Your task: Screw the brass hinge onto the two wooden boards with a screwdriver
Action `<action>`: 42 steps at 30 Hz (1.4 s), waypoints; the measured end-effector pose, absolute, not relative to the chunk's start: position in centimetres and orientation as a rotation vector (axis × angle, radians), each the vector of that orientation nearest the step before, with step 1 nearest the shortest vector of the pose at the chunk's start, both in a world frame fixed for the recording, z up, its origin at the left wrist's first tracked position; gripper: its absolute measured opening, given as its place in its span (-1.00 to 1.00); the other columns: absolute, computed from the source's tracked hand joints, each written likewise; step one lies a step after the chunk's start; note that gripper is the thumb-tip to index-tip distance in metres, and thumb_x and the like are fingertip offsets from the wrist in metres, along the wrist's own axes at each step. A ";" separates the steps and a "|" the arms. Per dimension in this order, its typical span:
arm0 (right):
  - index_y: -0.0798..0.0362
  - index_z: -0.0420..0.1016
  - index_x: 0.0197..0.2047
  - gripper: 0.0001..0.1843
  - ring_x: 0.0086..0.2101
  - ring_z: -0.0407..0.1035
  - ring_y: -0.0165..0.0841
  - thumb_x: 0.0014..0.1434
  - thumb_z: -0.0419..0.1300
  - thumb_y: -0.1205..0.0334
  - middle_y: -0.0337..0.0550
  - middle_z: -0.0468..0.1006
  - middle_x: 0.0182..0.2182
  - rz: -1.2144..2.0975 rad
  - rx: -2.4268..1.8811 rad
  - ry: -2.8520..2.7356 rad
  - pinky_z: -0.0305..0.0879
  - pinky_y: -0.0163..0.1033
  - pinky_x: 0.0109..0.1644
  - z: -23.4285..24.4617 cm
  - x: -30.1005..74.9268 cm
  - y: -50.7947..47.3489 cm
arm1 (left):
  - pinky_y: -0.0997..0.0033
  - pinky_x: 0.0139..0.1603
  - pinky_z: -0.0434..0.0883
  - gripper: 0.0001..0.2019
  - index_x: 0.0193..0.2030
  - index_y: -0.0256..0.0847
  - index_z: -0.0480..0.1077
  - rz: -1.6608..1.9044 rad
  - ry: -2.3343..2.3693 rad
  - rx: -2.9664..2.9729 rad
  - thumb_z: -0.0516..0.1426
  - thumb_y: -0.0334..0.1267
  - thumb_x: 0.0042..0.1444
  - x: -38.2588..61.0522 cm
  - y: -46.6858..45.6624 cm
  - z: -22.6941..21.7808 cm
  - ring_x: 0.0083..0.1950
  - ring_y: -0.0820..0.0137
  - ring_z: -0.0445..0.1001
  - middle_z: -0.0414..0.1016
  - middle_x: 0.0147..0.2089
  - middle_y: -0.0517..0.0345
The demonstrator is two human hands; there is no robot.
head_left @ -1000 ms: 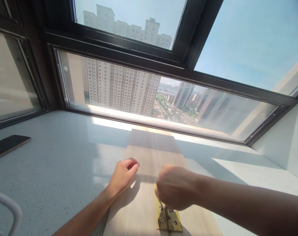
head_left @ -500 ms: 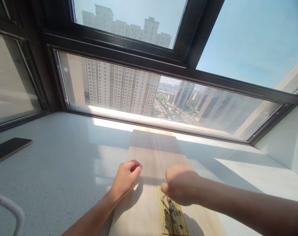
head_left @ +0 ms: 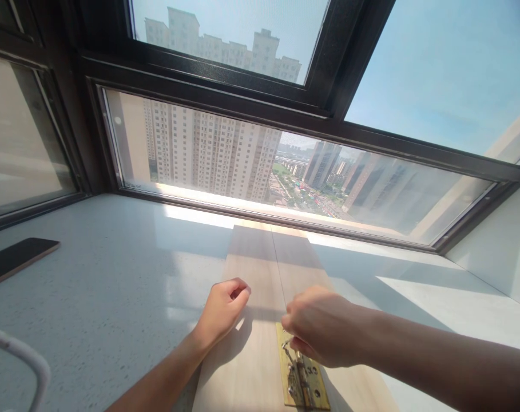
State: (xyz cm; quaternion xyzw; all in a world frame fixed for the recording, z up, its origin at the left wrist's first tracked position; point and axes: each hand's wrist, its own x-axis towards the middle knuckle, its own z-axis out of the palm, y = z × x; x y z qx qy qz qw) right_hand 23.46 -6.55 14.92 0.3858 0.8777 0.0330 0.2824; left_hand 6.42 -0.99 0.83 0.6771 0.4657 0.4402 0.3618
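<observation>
Two light wooden boards [head_left: 255,263] lie side by side on a pale window-sill counter [head_left: 114,274], running toward the window. A brass hinge [head_left: 302,380] spans their seam near the bottom edge. My right hand [head_left: 322,326] is curled over the hinge's upper end, fingers pinched around a small metal piece I cannot name. My left hand [head_left: 223,309] rests on the left board in a loose fist, its fingers curled with nothing seen in them.
A dark flat phone-like slab [head_left: 17,257] lies at the counter's left. A white curved bar [head_left: 19,357] shows at the bottom left corner. A black-framed window [head_left: 260,114] runs along the back, and a white wall [head_left: 500,246] closes the right side.
My right hand has shifted slightly up and right on the hinge, exposing more of it. The view has drifted a little. My left hand has stayed on the board.
</observation>
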 end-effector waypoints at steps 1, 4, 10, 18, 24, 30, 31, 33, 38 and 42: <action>0.08 0.56 -0.33 -0.76 -0.40 0.44 -0.22 0.14 0.12 0.14 -0.03 0.57 -0.41 0.026 1.226 2.334 0.15 -0.24 -0.41 14.9 23.5 -6.8 | 0.44 -0.34 0.31 -0.78 -0.46 -0.23 0.45 1.132 1.200 1.744 0.02 -0.28 0.07 6.4 -1.0 0.8 -0.39 0.37 0.42 0.49 -0.48 0.15; 0.07 0.56 -0.28 -0.61 -0.31 0.44 -0.19 0.16 0.09 -0.06 0.01 0.56 -0.30 -0.098 1.728 2.166 0.22 -0.21 -0.33 14.7 23.3 -7.3 | 0.44 -0.32 0.32 -0.78 -0.46 -0.23 0.45 1.127 1.200 1.747 0.02 -0.28 0.07 6.4 -1.0 0.9 -0.37 0.36 0.44 0.50 -0.47 0.14; 0.14 0.56 -0.37 -0.63 -0.40 0.43 -0.21 0.25 0.01 0.14 0.09 0.54 -0.39 0.122 1.571 2.109 0.18 -0.23 -0.42 14.3 22.2 -7.4 | 0.43 -0.32 0.31 -0.78 -0.45 -0.23 0.46 1.114 1.206 1.757 0.01 -0.27 0.08 6.3 -1.1 1.0 -0.36 0.36 0.45 0.51 -0.45 0.14; 0.10 0.51 -0.39 -0.87 -0.54 0.34 -0.33 0.12 0.13 0.36 -0.12 0.49 -0.56 0.195 0.853 2.357 0.02 -0.26 -0.51 14.8 23.2 -6.9 | 0.43 -0.32 0.31 -0.78 -0.44 -0.21 0.46 1.102 1.205 1.767 0.00 -0.26 0.08 6.4 -1.0 0.9 -0.36 0.35 0.45 0.50 -0.45 0.14; 0.05 0.44 -0.28 -0.88 -0.49 0.36 -0.34 0.13 0.16 0.19 -0.11 0.51 -0.39 0.138 1.064 2.429 -0.01 -0.28 -0.51 14.7 23.9 -7.3 | 0.42 -0.31 0.31 -0.79 -0.44 -0.20 0.45 1.098 1.211 1.768 0.01 -0.27 0.08 6.4 -1.1 1.0 -0.35 0.34 0.45 0.50 -0.44 0.14; 0.10 0.42 -0.33 -0.81 -0.55 0.37 -0.28 0.22 0.02 0.24 -0.05 0.49 -0.55 0.287 1.362 2.317 -0.06 -0.26 -0.54 13.6 24.0 -8.0 | 0.42 -0.30 0.31 -0.79 -0.44 -0.20 0.44 1.093 1.202 1.769 0.00 -0.28 0.08 6.3 -1.2 1.2 -0.34 0.34 0.46 0.51 -0.43 0.13; 0.10 0.42 -0.33 -0.85 -0.55 0.37 -0.29 0.18 0.05 0.28 -0.05 0.49 -0.56 0.249 1.383 2.315 -0.07 -0.26 -0.55 13.5 24.0 -8.1 | 0.42 -0.30 0.31 -0.79 -0.45 -0.21 0.44 1.093 1.203 1.768 0.01 -0.28 0.08 6.3 -1.2 1.2 -0.34 0.34 0.46 0.51 -0.43 0.13; 0.08 0.43 -0.32 -0.91 -0.54 0.38 -0.30 0.12 0.11 0.30 -0.07 0.50 -0.53 0.154 1.423 2.340 -0.10 -0.28 -0.56 13.5 24.0 -8.0 | 0.43 -0.30 0.31 -0.79 -0.45 -0.21 0.44 1.094 1.203 1.767 0.01 -0.28 0.07 6.3 -1.2 1.2 -0.34 0.34 0.46 0.51 -0.43 0.14; 0.02 0.44 -0.32 -0.91 -0.57 0.34 -0.36 0.09 0.13 0.34 -0.16 0.50 -0.54 0.081 1.234 2.424 -0.15 -0.30 -0.56 14.0 23.8 -7.6 | 0.44 -0.32 0.29 -0.79 -0.45 -0.22 0.44 1.090 1.207 1.757 0.01 -0.27 0.07 6.3 -1.3 1.2 -0.34 0.35 0.44 0.51 -0.44 0.14; 0.04 0.41 -0.38 -0.89 -0.54 0.32 -0.36 0.04 0.12 0.43 -0.17 0.46 -0.55 0.152 0.859 2.489 -0.14 -0.27 -0.53 14.5 23.9 -7.2 | 0.45 -0.30 0.29 -0.79 -0.45 -0.23 0.44 1.091 1.206 1.751 0.01 -0.27 0.07 6.4 -1.2 1.3 -0.34 0.36 0.43 0.51 -0.43 0.15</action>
